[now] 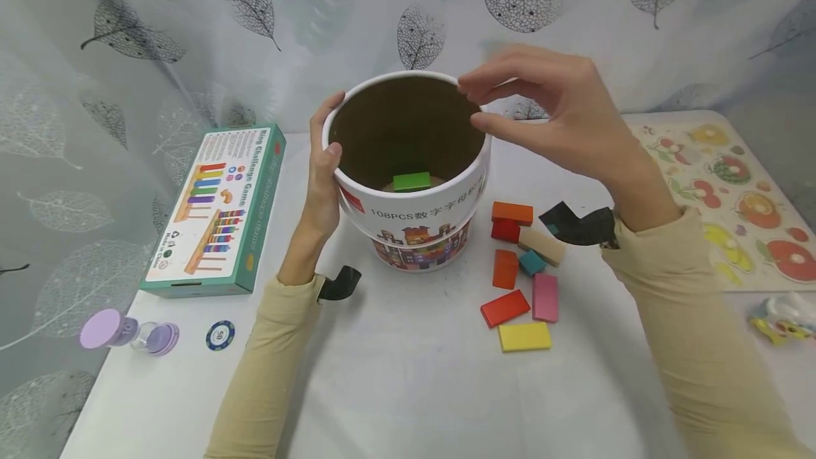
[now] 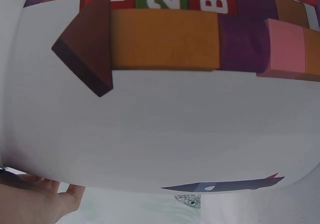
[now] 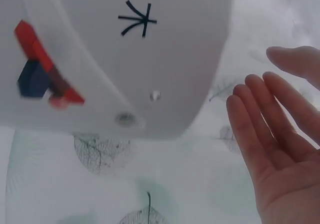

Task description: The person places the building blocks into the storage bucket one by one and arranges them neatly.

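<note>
A white bucket [image 1: 414,225] printed with "108PCS" and a picture of blocks stands upright on the table, its mouth tilted toward me. Inside at the bottom lies a green block [image 1: 411,182]. My left hand [image 1: 323,179] grips the bucket's left side at the rim, thumb tip over the edge; in the left wrist view its fingers [image 2: 72,199] show past the wall. Beside the right rim my right hand [image 1: 551,105] hovers with fingers apart and slightly bent, holding nothing; the right wrist view shows its bare palm [image 3: 290,184].
Right of the bucket lie several loose blocks: a yellow block [image 1: 525,337], a pink block [image 1: 545,297], a teal block [image 1: 532,262]. A boxed ring game [image 1: 213,211], a sand timer [image 1: 130,332] and a chip [image 1: 220,335] lie left. A fruit puzzle board [image 1: 733,197] is right.
</note>
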